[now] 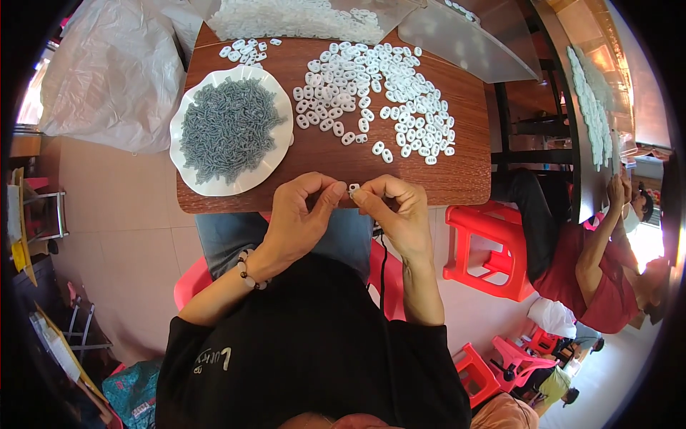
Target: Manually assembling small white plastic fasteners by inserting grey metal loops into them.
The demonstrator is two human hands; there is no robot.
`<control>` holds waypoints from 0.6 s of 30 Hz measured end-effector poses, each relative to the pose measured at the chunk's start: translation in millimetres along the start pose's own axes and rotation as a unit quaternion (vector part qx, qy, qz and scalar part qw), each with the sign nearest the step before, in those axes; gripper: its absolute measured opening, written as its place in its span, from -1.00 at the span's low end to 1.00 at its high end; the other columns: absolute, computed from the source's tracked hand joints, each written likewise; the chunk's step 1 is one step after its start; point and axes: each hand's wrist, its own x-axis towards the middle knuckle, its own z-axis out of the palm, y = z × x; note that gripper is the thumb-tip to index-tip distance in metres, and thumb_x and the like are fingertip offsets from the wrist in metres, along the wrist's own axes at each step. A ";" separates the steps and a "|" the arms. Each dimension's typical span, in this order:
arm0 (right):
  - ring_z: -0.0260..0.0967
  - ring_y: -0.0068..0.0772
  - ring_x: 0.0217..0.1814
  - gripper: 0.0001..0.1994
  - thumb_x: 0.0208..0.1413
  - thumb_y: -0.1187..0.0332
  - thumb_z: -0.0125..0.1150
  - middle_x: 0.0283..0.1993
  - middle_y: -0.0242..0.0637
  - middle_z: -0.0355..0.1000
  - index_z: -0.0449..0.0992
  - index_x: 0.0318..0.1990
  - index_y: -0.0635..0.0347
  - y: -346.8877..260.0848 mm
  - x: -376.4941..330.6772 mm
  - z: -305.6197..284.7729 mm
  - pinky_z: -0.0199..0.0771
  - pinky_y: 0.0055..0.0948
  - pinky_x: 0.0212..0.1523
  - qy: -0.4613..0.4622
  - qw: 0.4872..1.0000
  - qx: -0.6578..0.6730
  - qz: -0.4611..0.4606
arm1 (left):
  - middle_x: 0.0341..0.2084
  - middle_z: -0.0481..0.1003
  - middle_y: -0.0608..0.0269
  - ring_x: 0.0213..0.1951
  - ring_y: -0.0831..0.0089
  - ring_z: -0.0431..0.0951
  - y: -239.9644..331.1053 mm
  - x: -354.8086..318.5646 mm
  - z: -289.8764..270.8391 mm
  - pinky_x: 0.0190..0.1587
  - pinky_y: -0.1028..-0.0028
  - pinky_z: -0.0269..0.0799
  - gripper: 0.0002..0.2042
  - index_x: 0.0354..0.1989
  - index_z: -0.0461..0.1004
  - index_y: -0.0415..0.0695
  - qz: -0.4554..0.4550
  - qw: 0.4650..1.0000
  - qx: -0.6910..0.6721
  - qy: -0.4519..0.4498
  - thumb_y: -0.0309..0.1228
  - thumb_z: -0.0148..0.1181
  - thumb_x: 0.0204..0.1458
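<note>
Just over the near edge of the table, my two hands meet at the fingertips. Thumb and index finger of my right hand [401, 214] pinch a small white oval piece with holes [354, 186]. My left hand [300, 218] is closed in a pinch right beside it; whatever its fingertips hold is too small to make out. Left of my hands stands a white scalloped plate [283, 107] heaped with small grey-blue tube-shaped pieces [229, 129]. Beyond my hands, many loose white oval two-hole pieces [421, 118] are spread across the brown wooden table [329, 161].
A clear bin of white pieces [300, 21] stands at the table's far edge, with a few loose ones [246, 51] near it. White plastic bags [111, 71] bulge at the left. On the right are a red stool [489, 250] and a seated person in a red shirt [593, 286].
</note>
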 end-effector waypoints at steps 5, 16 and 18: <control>0.30 -0.76 -0.50 -0.94 0.09 0.50 0.21 -0.54 -0.46 0.43 0.54 -0.40 0.28 -4.1 0.0 2.1 0.25 -0.72 -0.43 0.043 0.998 0.054 0.013 | -0.50 0.44 0.39 -0.46 0.70 0.33 3.6 -2.6 -4.8 -0.39 0.65 0.27 -0.71 -0.23 0.53 -0.29 -0.110 0.983 -0.142 -0.033 -0.29 -0.02 0.24; 0.33 -0.72 -0.46 -0.92 0.11 0.45 0.19 -0.51 -0.42 0.44 0.53 -0.36 0.27 4.5 -7.1 9.1 0.29 -0.69 -0.39 0.085 0.988 0.131 -0.004 | -0.32 0.42 0.30 -0.35 0.60 0.38 -15.1 -12.2 -8.7 -0.25 0.59 0.34 -0.73 -0.03 0.39 -0.31 -0.290 0.819 -0.485 -0.100 -0.36 -0.07 0.25; 0.33 -0.71 -0.46 -0.91 0.12 0.43 0.19 -0.51 -0.42 0.44 0.52 -0.36 0.26 4.9 -9.4 10.2 0.28 -0.68 -0.39 0.089 0.984 0.154 -0.004 | -0.30 0.41 0.27 -0.32 0.56 0.39 -19.9 -12.8 -6.3 -0.20 0.55 0.37 -0.72 -0.02 0.36 -0.32 -0.323 0.751 -0.565 -0.114 -0.37 -0.08 0.25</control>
